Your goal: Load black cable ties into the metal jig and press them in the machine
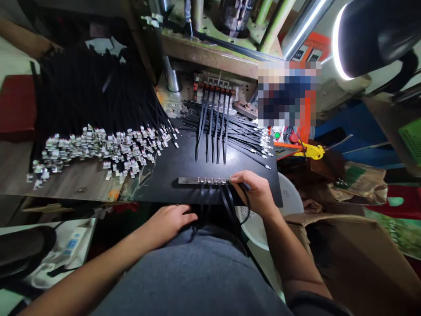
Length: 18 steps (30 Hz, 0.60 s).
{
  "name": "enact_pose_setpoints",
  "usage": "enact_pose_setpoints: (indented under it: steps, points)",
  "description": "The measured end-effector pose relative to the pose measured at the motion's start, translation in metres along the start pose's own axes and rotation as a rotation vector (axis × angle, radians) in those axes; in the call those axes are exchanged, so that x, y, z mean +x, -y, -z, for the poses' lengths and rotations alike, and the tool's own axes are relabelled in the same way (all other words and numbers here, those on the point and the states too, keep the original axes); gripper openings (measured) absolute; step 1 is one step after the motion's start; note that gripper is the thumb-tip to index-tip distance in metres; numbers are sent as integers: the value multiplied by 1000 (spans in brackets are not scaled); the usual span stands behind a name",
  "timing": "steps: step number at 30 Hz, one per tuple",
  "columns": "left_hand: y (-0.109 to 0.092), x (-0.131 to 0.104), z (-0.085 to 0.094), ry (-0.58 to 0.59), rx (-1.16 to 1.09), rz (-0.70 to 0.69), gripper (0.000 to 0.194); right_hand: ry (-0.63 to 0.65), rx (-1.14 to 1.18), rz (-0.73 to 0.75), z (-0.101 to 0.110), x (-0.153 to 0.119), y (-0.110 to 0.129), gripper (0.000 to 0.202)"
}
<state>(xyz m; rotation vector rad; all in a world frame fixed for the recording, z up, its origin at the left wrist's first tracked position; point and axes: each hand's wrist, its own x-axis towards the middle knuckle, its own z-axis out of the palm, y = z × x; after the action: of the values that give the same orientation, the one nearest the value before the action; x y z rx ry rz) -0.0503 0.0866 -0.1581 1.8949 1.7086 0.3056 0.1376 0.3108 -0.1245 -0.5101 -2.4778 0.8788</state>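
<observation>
My right hand (255,188) pinches the end of a black cable at the right end of a metal strip (187,180). The strip lies near the front edge of the black board (164,171), with several cable ends seated in it and their black cables hanging over the edge. My left hand (171,221) is at the board's front edge, left of the hanging cables, its fingers partly curled; whether it holds anything is hidden. Several black cables (213,131) run from the press fixture (217,90) towards me.
A large pile of black cables (98,96) with silvery connectors covers the left bench. More cables (248,136) lie at the board's right. Above stands a metal press (210,50). A lamp (375,39), a white bucket (291,197) and a cardboard box (358,263) are at the right.
</observation>
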Motion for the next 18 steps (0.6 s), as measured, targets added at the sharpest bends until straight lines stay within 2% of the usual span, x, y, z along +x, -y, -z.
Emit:
enact_pose_setpoints:
  steps: [2, 5, 7, 10, 12, 13, 15, 18]
  points:
    - [4, -29, 23, -101, 46, -29, 38, 76, -43, 55, 4, 1, 2, 15]
    - [10, -63, 54, -339, 45, -27, 42, 143, -100, 94, 7, 1, 10, 23]
    - [17, -74, 72, -493, 92, -8, 47, 177, -111, 93, 10, 4, 11, 28]
    - [32, -71, 95, -646, 241, -30, 53, 377, -30, 143, 28, 24, -1, 28]
    - [46, -59, 108, -690, 358, -64, 61, 440, 2, 155, 43, 57, -14, 21]
    - [53, -50, 113, -713, 404, -78, 64, 398, -18, 137, 48, 81, -21, 16]
    - [64, -29, 121, -780, 457, -79, 68, 196, -104, 61, 47, 138, -34, 14]
    - [64, 5, 125, -886, 407, -22, 57, -54, -290, -88, 22, 233, -53, 26]
